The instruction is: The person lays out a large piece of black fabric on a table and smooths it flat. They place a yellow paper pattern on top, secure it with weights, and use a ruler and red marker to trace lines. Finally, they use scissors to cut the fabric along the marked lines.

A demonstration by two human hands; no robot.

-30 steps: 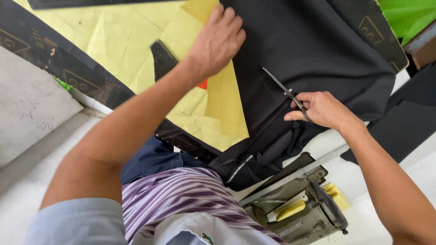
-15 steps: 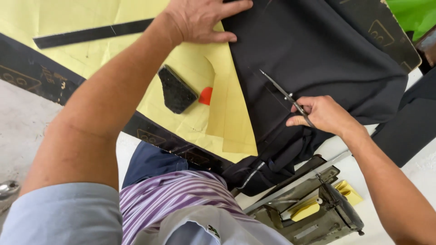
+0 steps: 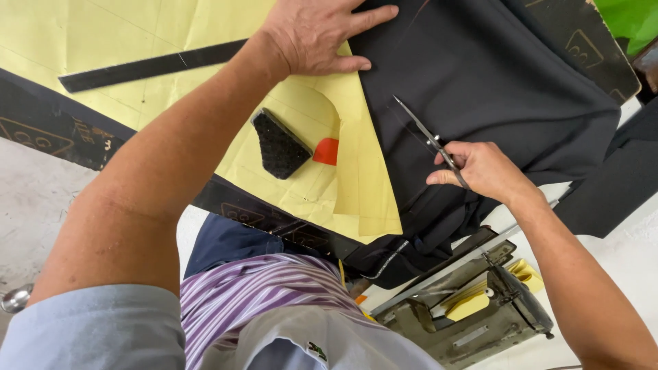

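My left hand (image 3: 317,33) lies flat, fingers spread, on the edge where yellow pattern paper (image 3: 171,27) meets black fabric (image 3: 493,82). My right hand (image 3: 483,170) grips a pair of metal scissors (image 3: 426,136), blades pointing up and left over the black fabric. The fabric hangs over the table's near edge. A black triangular brush-like block (image 3: 277,144) and a red piece of chalk (image 3: 327,151) rest on the paper between my arms.
A long black ruler (image 3: 151,66) lies across the yellow paper. Below the table edge stands a grey-green metal machine (image 3: 473,308) with yellow parts. Green material (image 3: 627,20) shows at the top right. My striped shirt fills the bottom centre.
The view has shifted so the table sits lower in frame. My left hand stays pressed at the paper and fabric edge. My right hand with the scissors has barely moved.
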